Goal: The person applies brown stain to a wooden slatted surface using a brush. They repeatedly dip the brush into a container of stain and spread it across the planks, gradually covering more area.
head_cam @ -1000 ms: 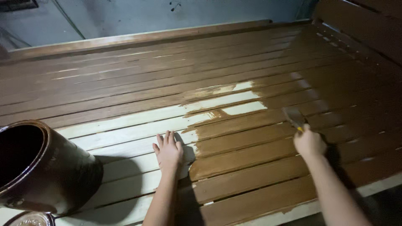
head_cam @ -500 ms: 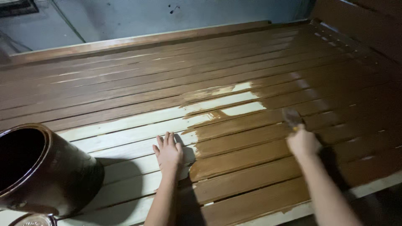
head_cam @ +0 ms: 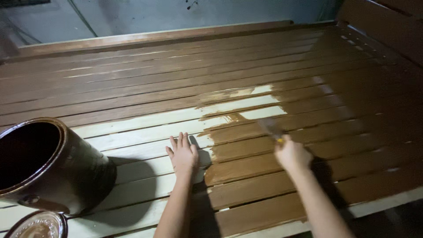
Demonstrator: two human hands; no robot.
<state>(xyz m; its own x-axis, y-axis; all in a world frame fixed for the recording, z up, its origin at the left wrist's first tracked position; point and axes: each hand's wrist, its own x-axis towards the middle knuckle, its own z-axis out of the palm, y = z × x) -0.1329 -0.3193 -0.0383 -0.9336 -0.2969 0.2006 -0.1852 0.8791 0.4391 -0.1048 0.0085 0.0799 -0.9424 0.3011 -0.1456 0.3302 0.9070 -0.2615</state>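
Right hand (head_cam: pixel 291 154) closed around paintbrush (head_cam: pixel 269 128), now swung leftward since a moment ago to the edge of the bare strip on the slatted panel (head_cam: pixel 145 132). Left hand (head_cam: pixel 183 155) unmoved, flat and open on unpainted slats right of the paint bucket (head_cam: pixel 39 165), holding nothing. Stained area creeping toward the bucket.

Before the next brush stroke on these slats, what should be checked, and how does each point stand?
1. Brush held firmly: the right hand closes around the paintbrush handle; ok.
2. Bristles on the wood: the brush is blurred, contact with the slatted wooden surface cannot be told.
3. Bracing hand off the wet stain: the left hand lies flat on a bare pale slat, just beside the brown edge; ok, but close.
4. Bare wood left: pale slats show at the near left and in a small patch mid-surface; not ok.
5. Stain bucket upright: it stands open; ok.
6. Stain level inside: too dark; cannot tell.
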